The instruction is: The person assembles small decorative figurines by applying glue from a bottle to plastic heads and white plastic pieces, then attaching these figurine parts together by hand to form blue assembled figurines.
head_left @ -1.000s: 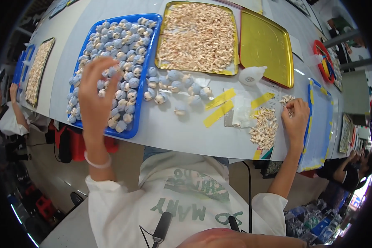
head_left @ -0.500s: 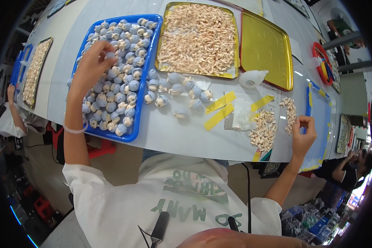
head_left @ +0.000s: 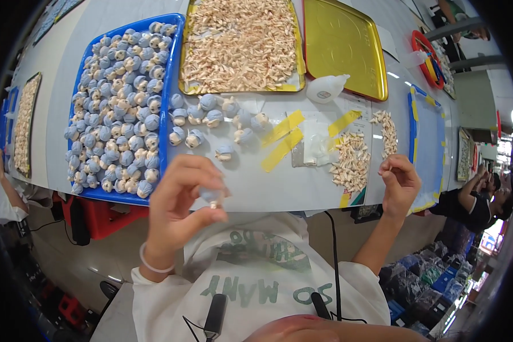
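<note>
In front of my shirt, my left hand [head_left: 191, 208] is closed around a small blue-and-cream figurine head [head_left: 211, 196], pinched between thumb and fingers. At the table's near edge my right hand [head_left: 402, 185] is pinched shut; whatever its fingertips hold is too small to make out. Beside that hand lies a pile of small cream pieces [head_left: 350, 162], with a narrower strip of cream pieces [head_left: 389, 134] above it. Many similar heads fill the blue tray [head_left: 164, 108] on the left. Several loose heads [head_left: 212, 118] lie on the table right of it.
A yellow-edged tray [head_left: 239, 90] of cream pieces stands at the back, with a gold tray [head_left: 345, 45] beside it. Nearer are a white squeeze bottle [head_left: 326, 88] and yellow tape strips [head_left: 282, 149]. A taped blue tray [head_left: 414, 119] and red basket [head_left: 427, 60] are at right.
My left hand has come from over the blue tray back toward my body, now with a figurine head in it. My right hand stays pinched near the cream pieces. The whole view has shifted.
</note>
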{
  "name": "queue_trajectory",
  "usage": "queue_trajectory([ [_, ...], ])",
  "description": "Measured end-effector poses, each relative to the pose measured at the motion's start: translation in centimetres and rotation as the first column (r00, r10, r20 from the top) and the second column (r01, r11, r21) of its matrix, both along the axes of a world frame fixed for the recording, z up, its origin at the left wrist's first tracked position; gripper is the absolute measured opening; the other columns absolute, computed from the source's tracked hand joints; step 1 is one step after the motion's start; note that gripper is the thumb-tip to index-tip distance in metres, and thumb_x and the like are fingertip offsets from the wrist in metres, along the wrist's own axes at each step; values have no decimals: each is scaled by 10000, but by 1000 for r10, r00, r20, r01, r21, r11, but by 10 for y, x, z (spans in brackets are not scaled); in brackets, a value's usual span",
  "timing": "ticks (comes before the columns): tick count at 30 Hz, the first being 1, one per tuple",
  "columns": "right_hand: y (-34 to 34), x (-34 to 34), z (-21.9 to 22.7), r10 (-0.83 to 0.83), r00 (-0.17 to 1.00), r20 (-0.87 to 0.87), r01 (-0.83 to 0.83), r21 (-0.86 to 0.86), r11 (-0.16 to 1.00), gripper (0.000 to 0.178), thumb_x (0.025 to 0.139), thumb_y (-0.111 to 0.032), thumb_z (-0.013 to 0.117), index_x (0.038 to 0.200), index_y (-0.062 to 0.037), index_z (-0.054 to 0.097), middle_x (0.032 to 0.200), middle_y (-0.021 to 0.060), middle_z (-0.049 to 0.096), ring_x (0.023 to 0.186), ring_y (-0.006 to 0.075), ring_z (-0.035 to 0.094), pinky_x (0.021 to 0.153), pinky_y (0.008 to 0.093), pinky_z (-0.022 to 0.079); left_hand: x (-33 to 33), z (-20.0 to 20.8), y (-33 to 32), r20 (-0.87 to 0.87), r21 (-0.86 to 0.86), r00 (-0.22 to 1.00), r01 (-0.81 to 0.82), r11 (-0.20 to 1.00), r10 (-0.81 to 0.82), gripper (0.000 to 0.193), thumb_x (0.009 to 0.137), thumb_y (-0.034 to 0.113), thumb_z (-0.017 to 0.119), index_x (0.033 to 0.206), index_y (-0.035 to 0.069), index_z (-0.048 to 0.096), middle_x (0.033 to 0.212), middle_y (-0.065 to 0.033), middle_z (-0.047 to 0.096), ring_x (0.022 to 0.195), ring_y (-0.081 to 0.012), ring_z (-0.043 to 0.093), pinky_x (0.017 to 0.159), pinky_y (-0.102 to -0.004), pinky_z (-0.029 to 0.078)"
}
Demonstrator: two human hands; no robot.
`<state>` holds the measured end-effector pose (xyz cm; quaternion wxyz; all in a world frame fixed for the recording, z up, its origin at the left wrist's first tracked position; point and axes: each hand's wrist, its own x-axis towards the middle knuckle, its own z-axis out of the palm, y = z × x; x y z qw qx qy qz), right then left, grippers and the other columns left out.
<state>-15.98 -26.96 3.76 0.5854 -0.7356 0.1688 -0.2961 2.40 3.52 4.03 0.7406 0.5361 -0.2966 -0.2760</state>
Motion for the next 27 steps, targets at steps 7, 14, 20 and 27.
queue_trajectory([
  [7,3,8,-6,-84,994,67,85,-12,996,213,754,-144,659,829,47,603,763,89,554,661,156,520,568,236,422,-26,-19,-38,-429,-105,899,42,994,-83,345,766,124,648,1039,-12,488,1068,-155,509,889,-218,566,708,-266,480],
  [14,14,30,7,-116,983,-139,102,-102,990,81,734,64,614,814,52,604,804,76,587,708,107,550,640,204,444,-24,-35,-44,-378,-135,918,73,988,-119,328,767,-17,606,1070,-40,481,1111,-164,500,977,-231,549,778,-287,501],
  [20,19,64,8,-3,979,-204,-25,-136,990,111,707,74,634,811,53,602,774,64,611,697,109,577,656,201,461,-28,-32,-55,-337,-69,940,25,997,-46,359,733,91,662,1030,-21,495,1054,-161,511,924,-236,567,726,-278,506],
  [27,26,90,7,54,912,-407,-277,-513,812,105,589,-15,662,685,-35,624,704,37,563,682,155,514,612,257,388,-34,-42,-56,-346,-24,938,26,999,-33,440,696,241,726,993,5,502,1017,-144,504,814,-224,595,629,-247,518],
])
